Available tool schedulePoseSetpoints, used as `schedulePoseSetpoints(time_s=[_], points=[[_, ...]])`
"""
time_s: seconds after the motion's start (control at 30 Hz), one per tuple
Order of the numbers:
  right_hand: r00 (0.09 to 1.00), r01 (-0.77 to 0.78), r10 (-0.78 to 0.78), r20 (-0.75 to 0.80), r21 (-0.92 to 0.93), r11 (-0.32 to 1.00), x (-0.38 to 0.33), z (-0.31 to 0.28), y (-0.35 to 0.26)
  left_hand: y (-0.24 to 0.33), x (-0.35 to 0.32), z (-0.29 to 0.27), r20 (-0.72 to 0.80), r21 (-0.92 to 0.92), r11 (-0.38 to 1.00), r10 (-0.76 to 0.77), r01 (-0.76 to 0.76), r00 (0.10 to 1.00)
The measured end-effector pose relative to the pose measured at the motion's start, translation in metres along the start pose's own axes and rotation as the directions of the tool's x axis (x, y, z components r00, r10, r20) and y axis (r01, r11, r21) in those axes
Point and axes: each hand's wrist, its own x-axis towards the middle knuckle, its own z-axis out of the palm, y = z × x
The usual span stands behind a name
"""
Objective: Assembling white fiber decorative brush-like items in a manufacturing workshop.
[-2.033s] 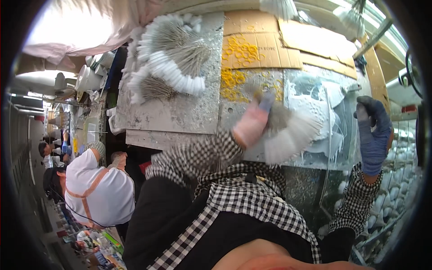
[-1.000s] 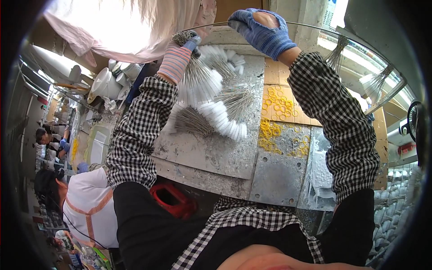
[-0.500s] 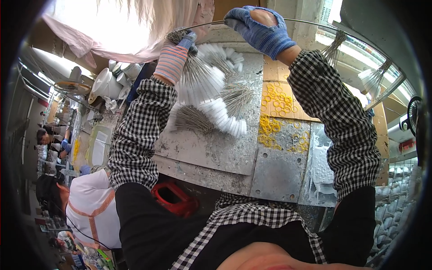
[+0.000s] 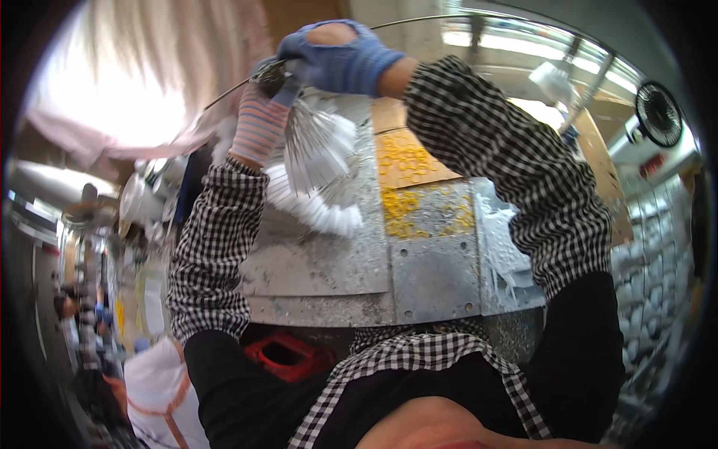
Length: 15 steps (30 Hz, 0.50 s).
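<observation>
My left hand [image 4: 259, 126], in a pink-and-grey striped glove, is closed around the gathered wire ends of a bundle of thin brushes [image 4: 321, 138]. Their white bristle ends fan out downward above the worktable. My right hand [image 4: 340, 58], in a blue glove with a hole on its back, is closed over a thin metal rod [image 4: 419, 20] right beside the left one. The rod passes through the bundle's dark wire ends [image 4: 271, 77]; both hands hide part of this spot. More white-tipped brushes [image 4: 321, 213] lie on the table under the held bundle.
Yellow rings [image 4: 407, 157] are spread on cardboard and a metal plate [image 4: 434, 277]. Other brush bundles [image 4: 553, 81] hang along the rod at right, near a black fan [image 4: 658, 114]. Pale cloth hangs at upper left. A red stool [image 4: 288, 353] stands below; a co-worker [image 4: 161, 385] sits at left.
My right hand has slid left along the rod to the left hand. The rod's end now sticks out left past the bundle. The view has shifted, and fewer brushes show on the table.
</observation>
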Motion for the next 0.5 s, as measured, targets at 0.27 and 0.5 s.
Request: schedulePoseSetpoints(time_s=[0.27, 0.5], points=[[0.976, -0.188, 0.214, 0.032, -0.366, 0.911, -0.053, -0.092, 0.115, -0.076, 0.077, 0.079, -0.032, 0.124, 0.992, -0.019, 0.023, 0.999], [0.894, -0.213, 0.405, 0.193, -0.612, 0.762, -0.073, -0.087, 0.203, -0.194, 0.195, 0.038, 0.099, 0.084, 0.990, -0.122, 0.113, 0.988]])
